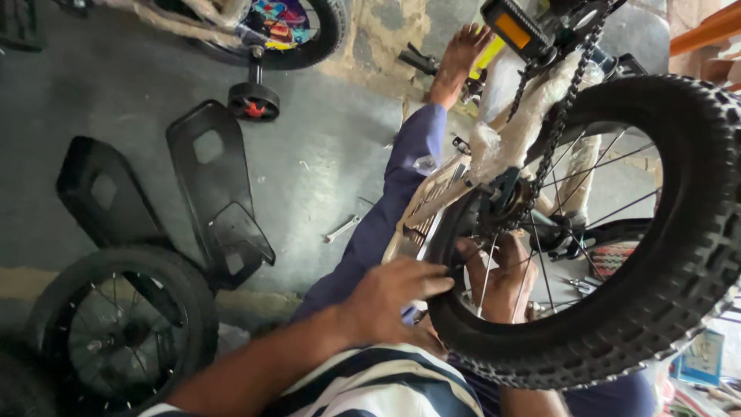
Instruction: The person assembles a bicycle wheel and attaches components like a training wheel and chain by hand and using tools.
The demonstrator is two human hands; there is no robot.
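A small bicycle stands upside down in front of me, its frame (532, 100) wrapped in plastic film. Its rear wheel with a knobby black tyre (695, 232) fills the right side. My left hand (394, 297) reaches in from the lower left, and its fingers lie over the inner edge of the tyre, near the hub. My right hand (502, 278) is behind the spokes, just below the sprocket (505, 205) and chain (567, 100). Its fingers are curled, and what they hold is hidden. A pedal with an orange reflector (513, 27) sticks up at the top.
My leg in blue trousers (394, 201) stretches out under the bicycle, with the bare foot (463, 54) beyond. On the concrete floor lie a small spanner (341, 228), two black plastic guards (208, 177) (100, 189) and a loose spoked wheel (123, 324). Another bicycle's training wheel (253, 100) stands at the top.
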